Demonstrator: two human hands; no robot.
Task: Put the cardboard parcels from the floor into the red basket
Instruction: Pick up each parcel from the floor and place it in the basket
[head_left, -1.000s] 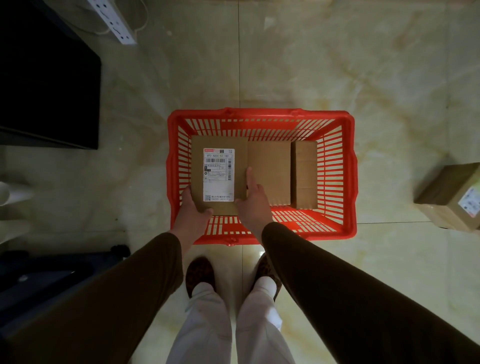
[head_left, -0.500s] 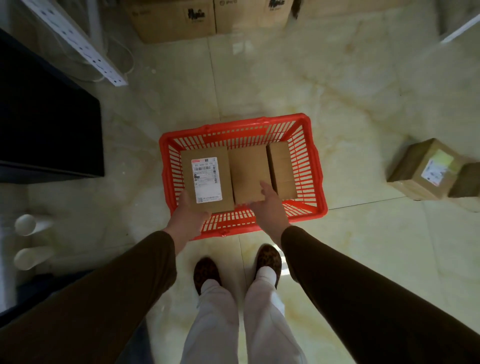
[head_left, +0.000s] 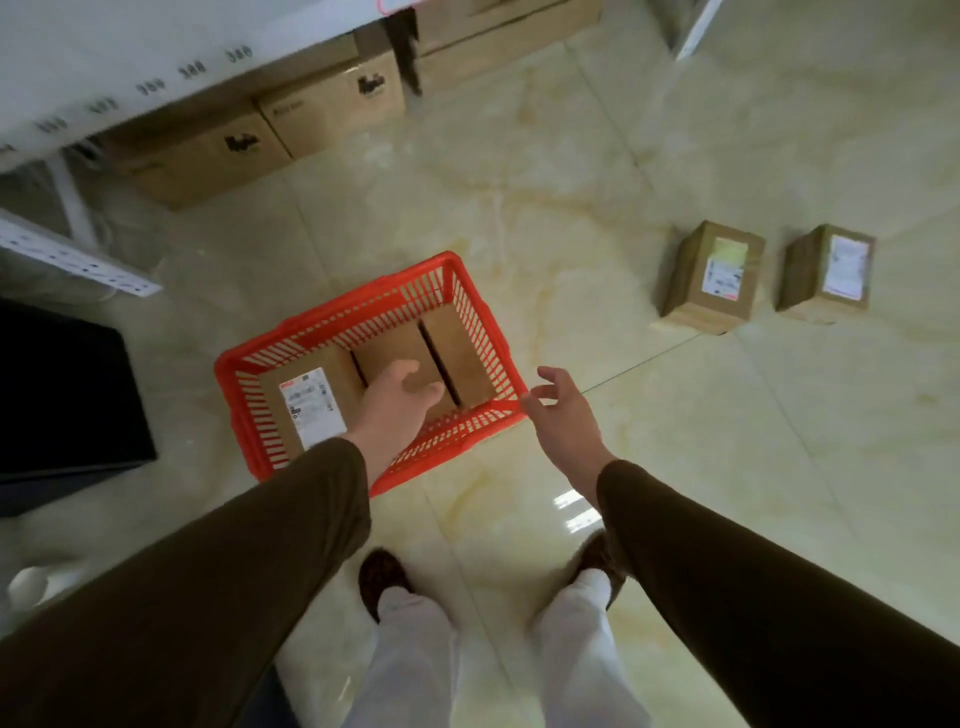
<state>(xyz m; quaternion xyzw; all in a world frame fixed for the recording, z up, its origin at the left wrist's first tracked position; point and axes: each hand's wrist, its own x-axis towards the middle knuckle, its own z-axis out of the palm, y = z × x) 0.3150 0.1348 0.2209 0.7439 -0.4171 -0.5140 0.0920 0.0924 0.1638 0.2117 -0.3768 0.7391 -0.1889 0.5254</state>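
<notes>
From the head view, the red slatted plastic basket (head_left: 363, 317) stands on the glossy cream marble-patterned tile floor (head_left: 727, 441) with three brown cardboard parcels packed side by side inside it. The leftmost one, the labelled parcel (head_left: 306, 405), carries a white shipping label with a barcode; its print is too blurred to read. Two more brown cardboard parcels (head_left: 709, 278) and (head_left: 826, 273) sit on the floor to the right, well apart from the basket, each with a white label that cannot be read. Large brown cartons (head_left: 332, 98) with dark, illegible logos line the floor under a white shelf edge marked with numbers, "380" and "388" among them. Open floor lies between the basket and the two loose parcels.

The left hand (head_left: 395, 402) hangs over the basket, fingers loosely spread, holding nothing. The right hand (head_left: 558, 410) is spread wide and empty beside the basket's near right corner. A second ago both hands gripped the labelled parcel in the basket; now they have let go and the view has swung right.
</notes>
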